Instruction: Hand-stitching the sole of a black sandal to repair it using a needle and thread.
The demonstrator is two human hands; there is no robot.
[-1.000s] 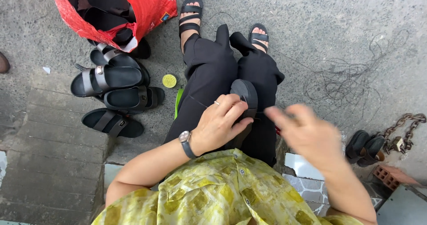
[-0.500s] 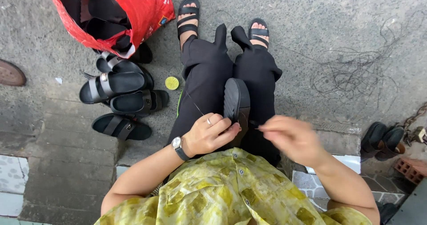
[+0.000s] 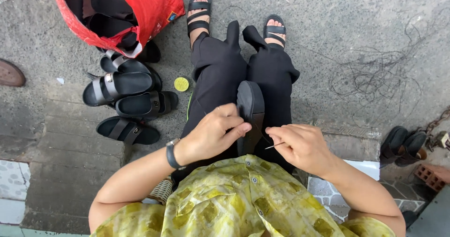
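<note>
While she sits on the kerb, both hands work at a sole [image 3: 251, 110] on her lap.
Her left hand [image 3: 213, 134] curls round the sole's edge, thumb and fingers pinching it upright between her knees; her right hand [image 3: 300, 145] is closed, fingertips nipping a needle [image 3: 274, 145] just beside the sole. Farther left, black sandals [image 3: 124, 96] lie stacked by a small yellow lid [image 3: 181, 84], and beyond them gapes a red bag [image 3: 126, 12].

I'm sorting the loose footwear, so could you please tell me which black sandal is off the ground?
The black sandal resting edge-up on the lap, steadied by the left hand. The others lie flat on the pavement beside the red bag.
</note>
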